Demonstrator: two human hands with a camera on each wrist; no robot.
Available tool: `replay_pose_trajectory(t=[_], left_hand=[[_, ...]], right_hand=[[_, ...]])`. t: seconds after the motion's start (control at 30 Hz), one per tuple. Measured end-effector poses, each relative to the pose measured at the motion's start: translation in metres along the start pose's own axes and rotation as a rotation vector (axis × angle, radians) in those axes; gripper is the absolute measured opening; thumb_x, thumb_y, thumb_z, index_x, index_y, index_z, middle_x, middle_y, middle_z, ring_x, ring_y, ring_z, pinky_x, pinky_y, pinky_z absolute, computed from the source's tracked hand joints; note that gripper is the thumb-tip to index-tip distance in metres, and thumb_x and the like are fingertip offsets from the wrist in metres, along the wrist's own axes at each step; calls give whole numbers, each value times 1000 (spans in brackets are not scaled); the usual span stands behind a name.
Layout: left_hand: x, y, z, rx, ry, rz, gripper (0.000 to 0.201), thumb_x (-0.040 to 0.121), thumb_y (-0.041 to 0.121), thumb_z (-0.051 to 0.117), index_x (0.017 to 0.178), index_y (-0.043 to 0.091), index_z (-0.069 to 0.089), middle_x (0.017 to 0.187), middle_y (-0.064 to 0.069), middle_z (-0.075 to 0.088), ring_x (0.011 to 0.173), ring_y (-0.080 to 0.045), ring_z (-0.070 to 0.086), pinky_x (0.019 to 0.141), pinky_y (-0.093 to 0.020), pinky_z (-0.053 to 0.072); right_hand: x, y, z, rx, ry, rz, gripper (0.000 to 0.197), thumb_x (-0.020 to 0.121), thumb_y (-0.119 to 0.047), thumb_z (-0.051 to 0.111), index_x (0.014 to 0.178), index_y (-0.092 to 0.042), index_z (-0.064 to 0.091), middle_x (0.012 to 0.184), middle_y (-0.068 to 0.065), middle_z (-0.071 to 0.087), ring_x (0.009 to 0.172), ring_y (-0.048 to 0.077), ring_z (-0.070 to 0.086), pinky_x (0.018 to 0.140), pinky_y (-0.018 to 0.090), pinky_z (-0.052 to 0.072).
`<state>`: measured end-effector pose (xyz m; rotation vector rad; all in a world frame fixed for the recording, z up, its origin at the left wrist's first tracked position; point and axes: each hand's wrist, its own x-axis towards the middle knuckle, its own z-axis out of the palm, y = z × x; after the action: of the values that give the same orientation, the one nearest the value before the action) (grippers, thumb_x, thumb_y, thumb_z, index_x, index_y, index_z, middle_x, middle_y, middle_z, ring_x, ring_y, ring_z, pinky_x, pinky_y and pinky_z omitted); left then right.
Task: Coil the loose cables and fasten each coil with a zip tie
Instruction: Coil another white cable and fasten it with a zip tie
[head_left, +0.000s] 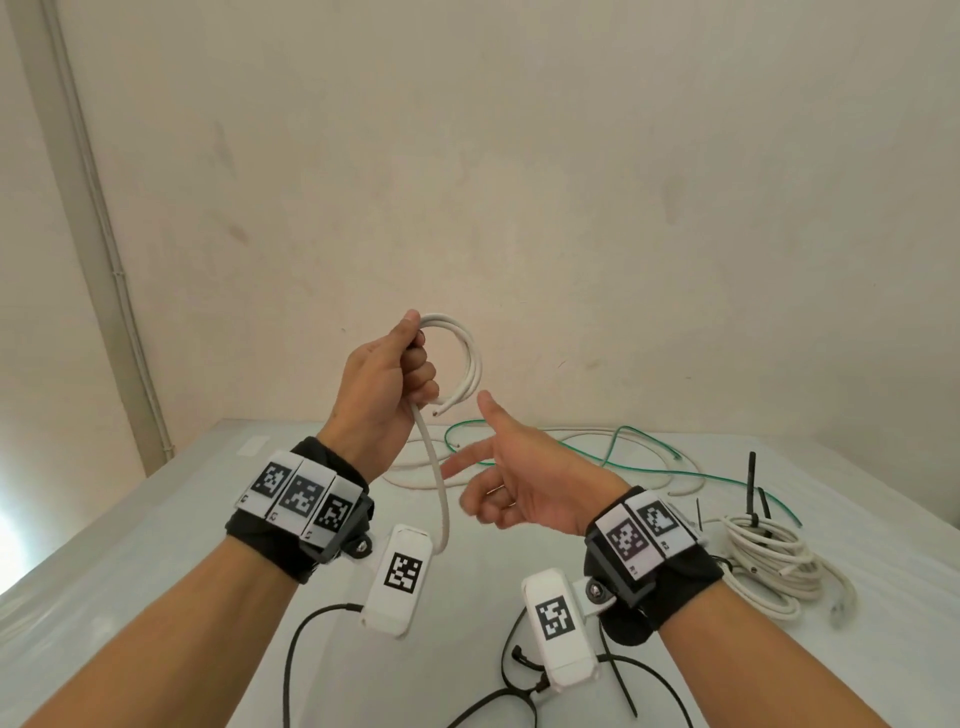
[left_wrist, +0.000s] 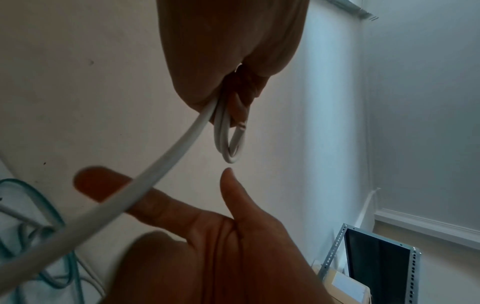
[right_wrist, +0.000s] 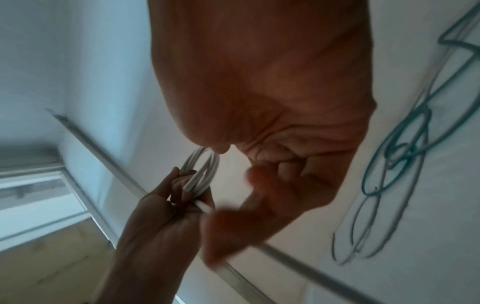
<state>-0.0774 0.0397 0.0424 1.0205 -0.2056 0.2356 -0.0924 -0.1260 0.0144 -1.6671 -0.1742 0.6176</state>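
Note:
My left hand (head_left: 395, 384) is raised above the table and grips a small coil of white cable (head_left: 465, 358) of a few loops; the same coil (left_wrist: 231, 142) shows below the fist in the left wrist view. The cable's loose tail (head_left: 439, 488) hangs down from the fist toward the table. My right hand (head_left: 511, 473) is just below and right of the coil, palm up, thumb raised, index finger pointing left, holding nothing. The tail (left_wrist: 145, 183) crosses in front of that index finger. A loose green cable (head_left: 613, 457) lies on the table behind.
A white coil (head_left: 763, 566) bound with a black zip tie (head_left: 752, 488) lies at the right of the white table (head_left: 156, 545). More loose white cable (head_left: 639, 441) lies at the back. Black zip ties (head_left: 618, 680) and a thin black cable (head_left: 296, 649) lie near me.

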Motion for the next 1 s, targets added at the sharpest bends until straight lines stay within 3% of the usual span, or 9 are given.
replay_pose_trajectory(t=[0.07, 0.13, 0.27, 0.4, 0.5, 0.6, 0.73, 0.87, 1.0], left_hand=[[-1, -2, 2, -5, -7, 0, 30, 106, 29, 56, 80, 15, 51, 61, 7, 21, 51, -10, 21, 46, -21, 28], [-2, -3, 3, -9, -19, -3, 30, 106, 29, 56, 81, 15, 51, 60, 7, 22, 51, -10, 21, 47, -21, 28], [-5, -5, 0, -25, -29, -34, 29, 106, 28, 56, 81, 15, 50, 60, 7, 22, 51, -10, 21, 46, -21, 29], [-11, -11, -3, 88, -66, -114, 29, 106, 29, 57, 81, 15, 50, 60, 7, 25, 51, -10, 24, 47, -21, 27], [-14, -14, -4, 156, -116, -161, 27, 107, 29, 56, 83, 15, 49, 62, 5, 26, 51, -11, 26, 46, -21, 31], [-13, -14, -4, 202, -158, -231, 27, 107, 28, 56, 84, 14, 50, 65, 4, 23, 52, -12, 25, 45, -22, 31], [-11, -15, -4, 261, -196, -317, 28, 106, 29, 56, 83, 14, 51, 66, 5, 21, 52, -11, 23, 46, -21, 26], [-16, -19, -5, 411, -323, -401, 28, 106, 28, 57, 82, 15, 52, 64, 6, 21, 51, -9, 20, 43, -19, 25], [-23, -27, -2, 494, -400, -402, 30, 105, 29, 58, 80, 14, 52, 63, 6, 22, 53, -10, 20, 43, -19, 26]], right_hand=[[1, 1, 1, 126, -69, 30, 91, 100, -76, 22, 131, 2, 57, 101, 26, 76, 82, 34, 76, 61, 29, 57], [2, 0, 2, 276, -55, 16, 83, 104, -67, 31, 132, 8, 54, 109, 33, 72, 101, 43, 74, 76, 36, 64], [8, 3, 2, 475, 136, -125, 34, 105, -19, 61, 113, 14, 61, 108, 37, 71, 97, 43, 75, 78, 38, 65], [15, 5, -8, 624, 287, -279, 12, 98, 7, 60, 103, 17, 63, 98, 30, 72, 85, 37, 76, 67, 36, 65], [13, 2, -17, 641, 341, -314, 12, 103, 5, 52, 105, 13, 60, 83, 20, 72, 73, 31, 75, 64, 38, 64], [10, 3, -21, 438, 338, -353, 21, 105, -3, 53, 119, 10, 62, 92, 17, 73, 78, 28, 76, 71, 37, 64], [3, 3, -23, 282, 313, -400, 19, 106, -4, 51, 111, -1, 69, 93, 15, 76, 79, 26, 77, 69, 33, 62], [0, 5, -23, 180, 274, -432, 26, 109, -12, 49, 113, -6, 74, 91, 11, 74, 77, 20, 70, 78, 39, 63], [1, 7, -17, 41, 281, -453, 29, 107, -10, 49, 107, -8, 78, 78, 4, 63, 64, 12, 47, 58, 28, 47]])
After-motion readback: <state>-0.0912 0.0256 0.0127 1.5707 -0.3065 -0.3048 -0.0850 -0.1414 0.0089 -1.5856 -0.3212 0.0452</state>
